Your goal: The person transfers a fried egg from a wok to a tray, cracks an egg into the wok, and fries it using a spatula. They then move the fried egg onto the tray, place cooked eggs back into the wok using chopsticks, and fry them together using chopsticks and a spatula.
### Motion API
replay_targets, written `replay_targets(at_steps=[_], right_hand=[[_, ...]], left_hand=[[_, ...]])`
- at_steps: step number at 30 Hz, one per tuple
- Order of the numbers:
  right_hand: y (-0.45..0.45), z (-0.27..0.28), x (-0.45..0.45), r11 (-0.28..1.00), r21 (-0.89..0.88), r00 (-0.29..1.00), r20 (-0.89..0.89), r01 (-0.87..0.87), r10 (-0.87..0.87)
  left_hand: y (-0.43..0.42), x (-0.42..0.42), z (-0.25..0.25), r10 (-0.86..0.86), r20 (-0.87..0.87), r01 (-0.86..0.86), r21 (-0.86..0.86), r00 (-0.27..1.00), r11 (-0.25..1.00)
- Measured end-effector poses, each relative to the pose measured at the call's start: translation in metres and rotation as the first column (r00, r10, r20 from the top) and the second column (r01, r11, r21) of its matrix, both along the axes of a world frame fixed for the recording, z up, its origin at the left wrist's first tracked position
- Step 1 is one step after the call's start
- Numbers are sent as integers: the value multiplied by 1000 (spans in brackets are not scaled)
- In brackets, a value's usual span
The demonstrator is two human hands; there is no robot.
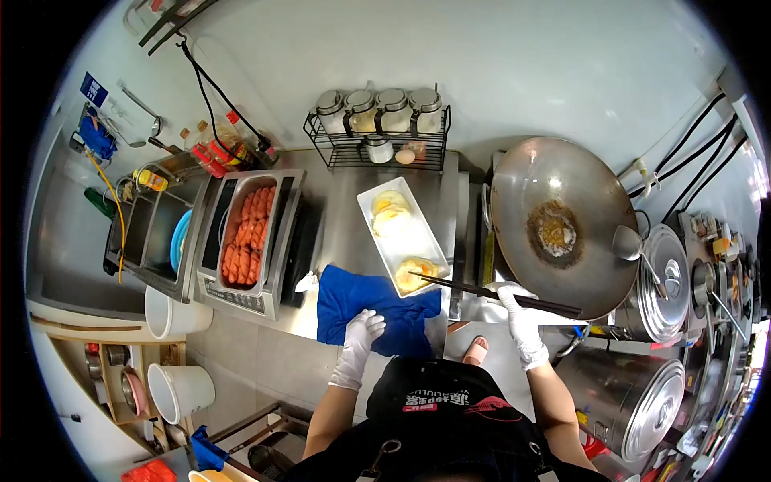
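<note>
My right hand (518, 316), in a white glove, is closed round a pair of long dark chopsticks (470, 287). Their tips touch a fried egg (416, 273) at the near end of a white rectangular tray (409, 238). More fried egg (390, 207), white and yellow, lies toward the tray's far end. My left hand (365, 328), also gloved, hovers over or rests on a blue cloth (337, 299) at the counter's front edge. Its fingers are curled in, and nothing shows in them.
On the right is a large wok (514, 209) with oil and browned residue, a ladle (628, 243) resting at its side. A pan of sausages (249, 233) stands left. Behind the tray, a wire rack (377, 153) holds several jars. Lidded steel pots (666, 269) stand far right.
</note>
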State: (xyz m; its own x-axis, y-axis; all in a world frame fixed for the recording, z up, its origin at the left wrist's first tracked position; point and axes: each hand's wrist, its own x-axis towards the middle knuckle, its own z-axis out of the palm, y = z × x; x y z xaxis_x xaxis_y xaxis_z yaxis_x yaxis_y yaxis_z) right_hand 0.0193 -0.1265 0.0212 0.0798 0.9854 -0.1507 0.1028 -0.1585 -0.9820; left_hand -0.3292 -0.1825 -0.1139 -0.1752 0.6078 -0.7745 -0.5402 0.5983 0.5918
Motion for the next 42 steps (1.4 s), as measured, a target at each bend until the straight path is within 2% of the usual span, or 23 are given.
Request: replay_targets(at_steps=[1,3,4,7,9,11,13,15,18,21,23,26,29,30,31,33,35,37,39,42], right_hand=[[-3,10,2,1000,-1,1000,-3,20,-20],[-9,35,8,996,60,990,-128,64,-55],[-13,47,14,991,86,981,-174,104,-87],[-32,83,52,955,170,952,-231,245,-203],[-42,109,76,892,175,866,-375,418,-332],[-48,111,116,838,205,842,-330,506,-427],[-51,105,148,797,202,817,-247,570,-522],[-52,91,169,801,203,823,-59,563,-564],[-48,60,187,802,126,807,8,584,-590],[-26,19,191,789,197,811,-56,581,-583],[-13,7,192,764,265,793,-6,588,-609],[-7,36,189,711,394,728,134,583,-672],[-16,76,172,713,379,782,-45,589,-622],[-21,84,166,737,400,812,-33,545,-583],[-23,89,157,720,370,794,-86,587,-602],[-30,101,131,765,320,827,-280,560,-488],[-33,106,100,862,281,884,-338,422,-323],[-28,114,65,925,374,998,-33,66,-58],[-26,93,37,959,281,995,104,-24,-5],[-11,59,11,982,177,993,100,-72,55]], left_hand=[[0,0,1,13,14,-13,6,1000,1000],[0,2,3,7,6,-8,8,1000,1000],[-1,-1,-1,26,57,-28,17,998,999],[-1,-6,-12,-3,95,-2,56,995,998],[-2,-10,-18,-13,122,6,60,993,998],[-1,-12,-27,-16,156,12,25,988,1000],[1,-4,-15,-5,75,6,-10,997,1000],[2,-1,-16,1,70,0,-14,998,1000],[3,4,-13,-6,42,7,-17,999,1000],[4,7,-12,-15,32,16,-16,999,1000],[4,9,-10,-19,23,20,-16,1000,1000],[4,11,-4,-11,7,11,-14,1000,1000],[0,11,-12,13,28,-13,-15,1000,1000],[-1,12,-15,17,36,-17,-18,999,1000],[-4,11,-19,25,39,-24,-23,999,999],[-8,12,-18,38,95,-40,14,995,999],[-9,17,-14,64,60,-66,47,996,997],[-3,20,-11,73,4,-73,29,997,997],[7,28,-6,67,-155,-67,8,986,998],[20,37,-5,31,-298,-10,71,954,997]])
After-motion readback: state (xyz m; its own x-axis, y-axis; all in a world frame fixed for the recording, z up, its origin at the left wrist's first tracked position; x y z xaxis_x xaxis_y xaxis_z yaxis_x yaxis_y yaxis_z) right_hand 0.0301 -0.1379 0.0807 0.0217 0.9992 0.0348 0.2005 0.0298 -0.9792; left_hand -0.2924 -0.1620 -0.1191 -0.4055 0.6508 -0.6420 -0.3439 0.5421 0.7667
